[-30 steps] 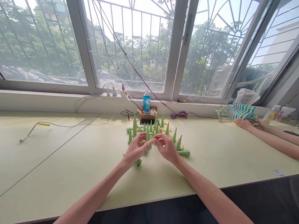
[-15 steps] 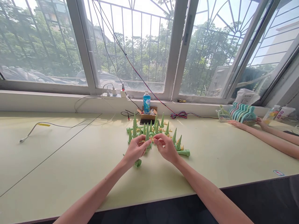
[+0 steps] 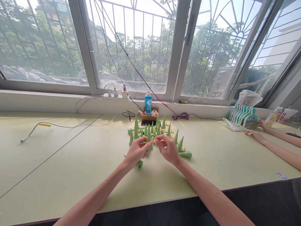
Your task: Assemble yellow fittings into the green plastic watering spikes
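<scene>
so our left hand has a green spike gripped point-up, and our right hand looks to be pinching a little yellow piece at its side, just in front of the main bunch. fingers block the joint, so we can't tell if it's fully in; we'd call this one half done. behind and beside it the other spikes mostly stand upright, and some show yellow bits, so we reckon a fair share is sorted, but it's too packed to count what's left. one green tube lies at the right of the bunch, another pokes out by our left wrist, easy to knock. it's tight at the back: dark slab, cardboard box, blue bottle. plenty of table to the left before the cable; also room on the right, up to a co-worker's hand at a flat packet. front edge runs under our forearms.
</scene>
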Available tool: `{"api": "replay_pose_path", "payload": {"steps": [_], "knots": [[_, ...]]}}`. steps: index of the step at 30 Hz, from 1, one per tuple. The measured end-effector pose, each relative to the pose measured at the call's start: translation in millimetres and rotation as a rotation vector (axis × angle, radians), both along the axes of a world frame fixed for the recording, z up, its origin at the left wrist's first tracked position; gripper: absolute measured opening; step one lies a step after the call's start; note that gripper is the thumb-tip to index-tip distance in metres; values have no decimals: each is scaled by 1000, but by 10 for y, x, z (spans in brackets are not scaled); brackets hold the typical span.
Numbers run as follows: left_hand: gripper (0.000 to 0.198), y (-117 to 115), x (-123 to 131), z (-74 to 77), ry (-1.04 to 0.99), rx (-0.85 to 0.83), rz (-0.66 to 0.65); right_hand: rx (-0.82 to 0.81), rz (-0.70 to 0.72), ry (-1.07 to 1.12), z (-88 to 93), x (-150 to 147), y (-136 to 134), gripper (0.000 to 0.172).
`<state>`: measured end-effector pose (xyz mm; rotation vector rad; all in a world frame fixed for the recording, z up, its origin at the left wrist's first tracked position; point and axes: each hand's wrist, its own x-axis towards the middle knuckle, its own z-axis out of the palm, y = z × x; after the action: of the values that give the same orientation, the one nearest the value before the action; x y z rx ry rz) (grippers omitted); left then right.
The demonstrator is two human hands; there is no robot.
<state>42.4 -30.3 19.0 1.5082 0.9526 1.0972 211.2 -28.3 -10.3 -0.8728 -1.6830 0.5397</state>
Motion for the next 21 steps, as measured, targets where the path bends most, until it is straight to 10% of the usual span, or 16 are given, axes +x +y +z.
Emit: {"api": "replay_pose_path", "payload": {"steps": [21], "knots": [[34,-36,8,28,55,50,-20,19,-96,-92,-37,11,33,37]]}}
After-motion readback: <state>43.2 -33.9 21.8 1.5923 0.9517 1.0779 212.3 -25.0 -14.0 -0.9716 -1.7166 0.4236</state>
